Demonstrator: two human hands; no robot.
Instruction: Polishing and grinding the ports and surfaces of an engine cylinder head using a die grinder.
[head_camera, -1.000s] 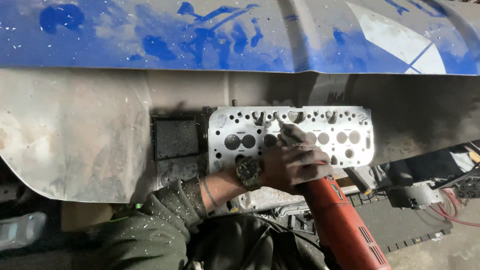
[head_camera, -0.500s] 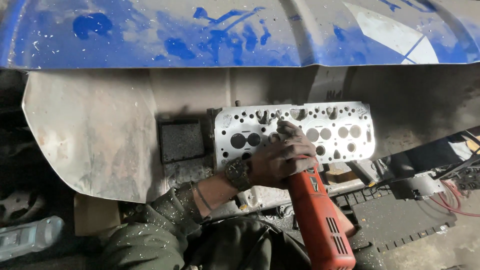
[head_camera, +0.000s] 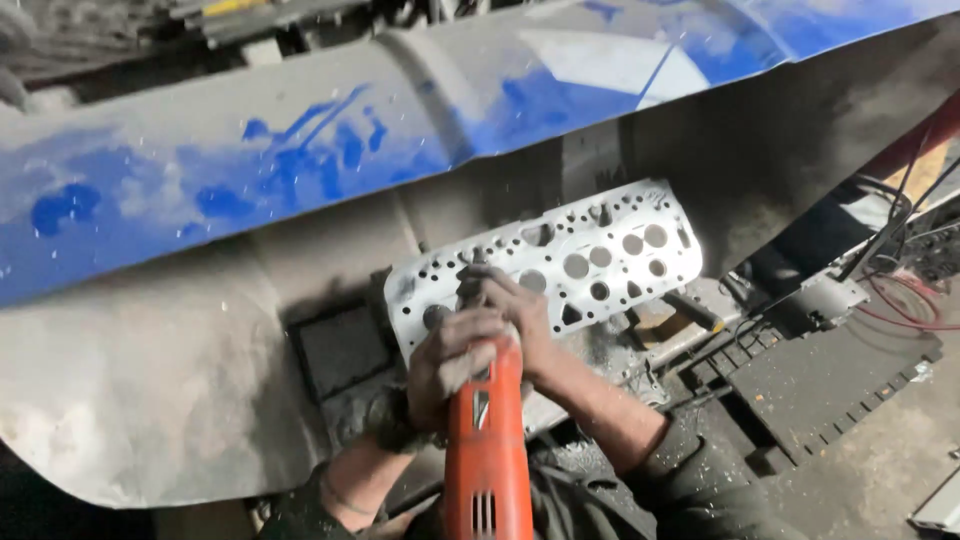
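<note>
Left hand (head_camera: 452, 358): wrapping tight round the front of the orange grinder (head_camera: 487, 450).
Right hand (head_camera: 520, 315): fingers folding over the tool's nose, pressing it down.
Grinder axis: running from the lower frame edge up to the perforated metal plate (head_camera: 590, 262), tip meeting the plate's left end.
Plate: lying tilted, right end higher, beneath the blue-painted panel (head_camera: 300, 160).
Nearer hand: right.
Room: cluttered workshop floor (head_camera: 880, 450) at right.

The perforated metal plate (head_camera: 560, 265) lies under the overhanging sheet-metal panel (head_camera: 300, 170), a square pad (head_camera: 342, 348) just left of it. Both hands (head_camera: 490, 335) grip the power tool (head_camera: 487, 450) before the plate's left end. Cables (head_camera: 900, 300) lie far right.
</note>
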